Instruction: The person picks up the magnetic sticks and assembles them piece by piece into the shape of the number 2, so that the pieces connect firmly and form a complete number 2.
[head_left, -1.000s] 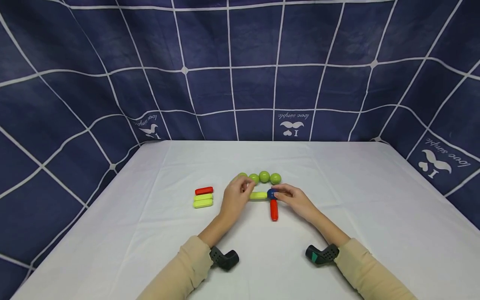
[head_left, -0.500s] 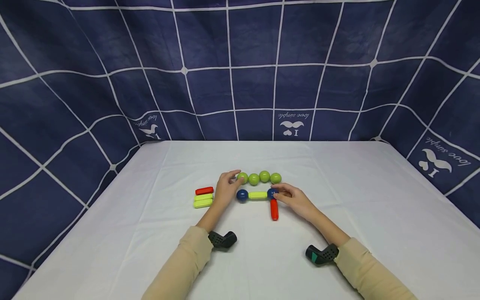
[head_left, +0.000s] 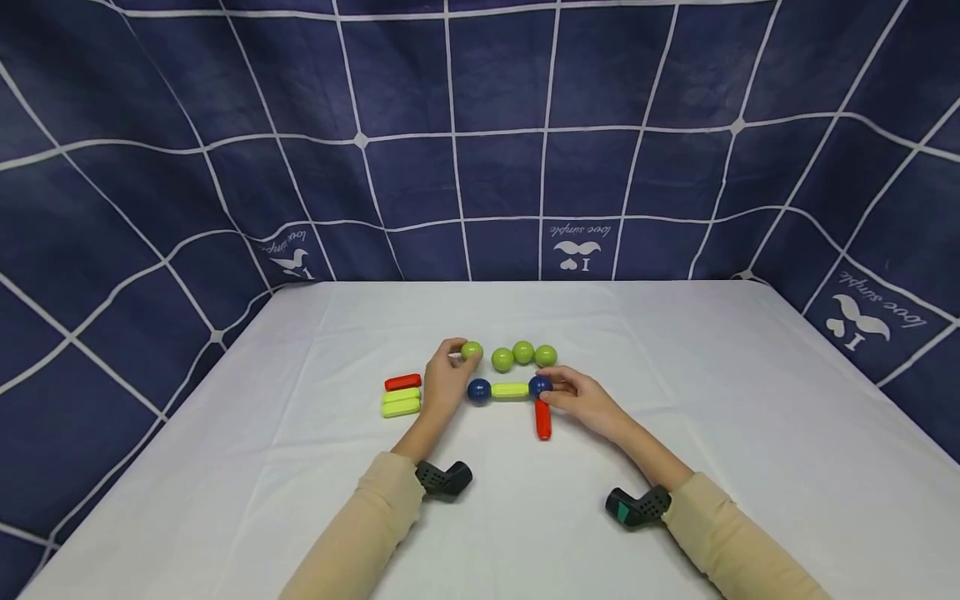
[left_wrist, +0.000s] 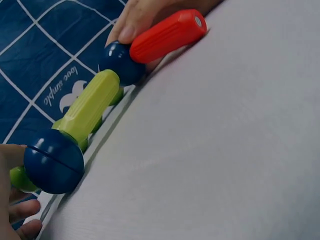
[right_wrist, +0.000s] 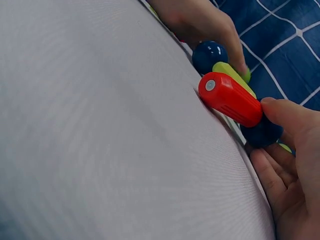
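Note:
My left hand [head_left: 446,379] pinches a green ball [head_left: 472,351] between thumb and fingers, a little apart from the other green balls [head_left: 523,352]. My right hand [head_left: 588,403] holds a blue ball [head_left: 539,387] between thumb and fingers. To that ball are joined a yellow-green rod [head_left: 510,390] and a red rod [head_left: 543,419] with a metal disc in its end, as the right wrist view shows. A second blue ball [head_left: 479,392] sits at the yellow-green rod's left end, close to my left hand. In the left wrist view, this blue ball [left_wrist: 54,161] partly covers the green one.
Left of my left hand lie a red rod [head_left: 402,382] and two yellow-green rods [head_left: 401,402], side by side. All of it is on a white-covered table [head_left: 525,517]. A dark blue curtain with white lines [head_left: 495,167] hangs behind the table.
My left hand has gone from the left blue ball to the leftmost green ball, gripped it and drawn it slightly left, away from its row. My right hand stays on its blue ball.

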